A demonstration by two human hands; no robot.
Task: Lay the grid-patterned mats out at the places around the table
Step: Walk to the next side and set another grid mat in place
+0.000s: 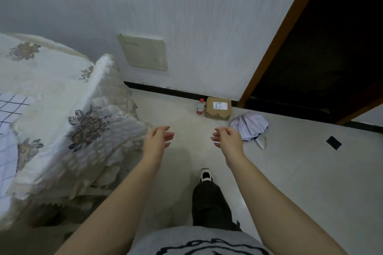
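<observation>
A white mat with a dark grid pattern [10, 105] lies on the table [62, 80] at the far left edge of the view; the table wears a cream cloth with floral prints. A second pale grid mat [6, 157] lies nearer me on the same table, cut off by the frame. My left hand [158, 137] and my right hand [227, 137] hover over the floor to the right of the table, both with loosely curled, parted fingers and nothing in them. Neither hand touches a mat.
A chair with a cream cover [107, 80] stands tucked at the table's corner. By the wall sit a bottle with a red cap [200, 106] and a cardboard box [218, 108]. A folded umbrella [249, 127] lies on the floor. A dark doorway [321, 47] opens at right.
</observation>
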